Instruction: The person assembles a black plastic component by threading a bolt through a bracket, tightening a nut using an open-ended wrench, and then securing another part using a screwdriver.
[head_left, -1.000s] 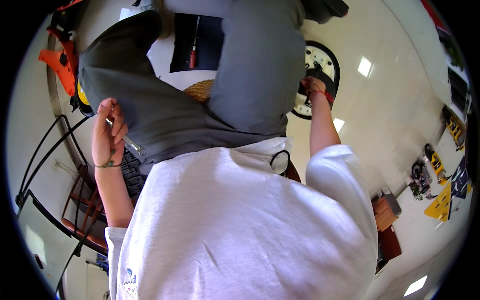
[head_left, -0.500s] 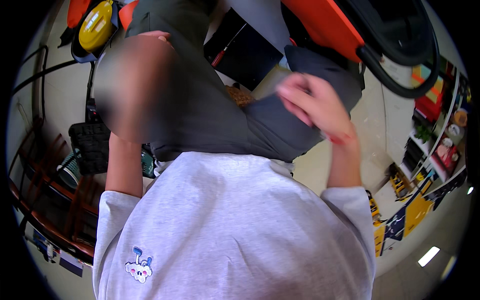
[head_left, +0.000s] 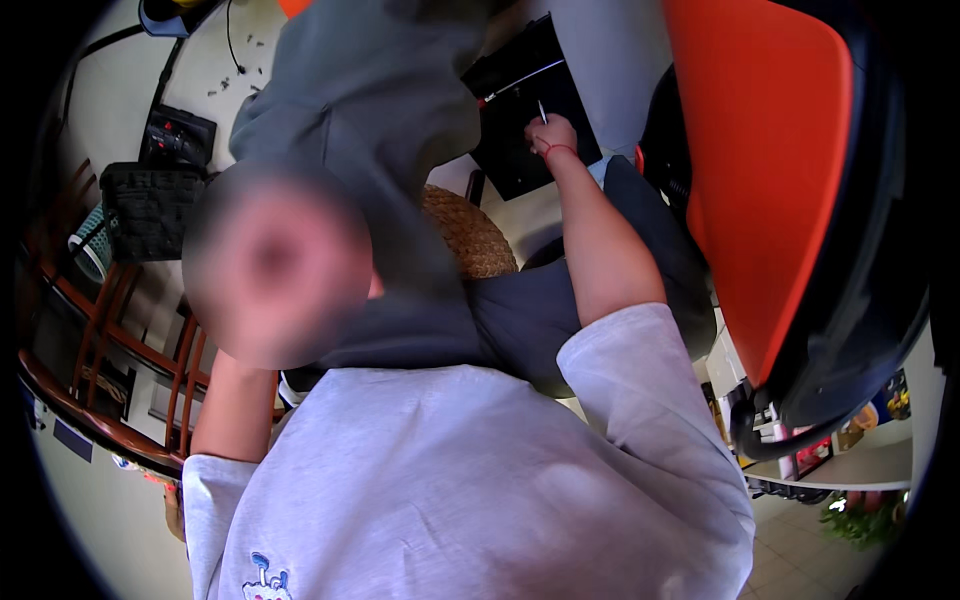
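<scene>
My right hand (head_left: pixel 553 135) is stretched forward over a flat black panel (head_left: pixel 515 165), its fingers closed. A thin silver rod (head_left: pixel 543 110) sticks up out of the grip; the part inside the fist is hidden. On the panel, left of and beyond that hand, lies a screwdriver (head_left: pixel 525 79) with a long metal shaft and a red end. My left hand (head_left: pixel 278 265) is by my left thigh, under a round blur that hides its fingers and anything in them.
An orange panel with a black frame (head_left: pixel 760 180) rises close on the right. A woven stool (head_left: pixel 465 235) stands between my legs. To the left are a black tool case (head_left: pixel 150 210) and wooden chairs (head_left: pixel 105 330). Small dark bits (head_left: pixel 235 80) lie on the floor at upper left.
My right hand has gone from above my right thigh forward to the black panel and now grips a thin silver rod. My left hand has come nearer to my body. The view has shifted.
</scene>
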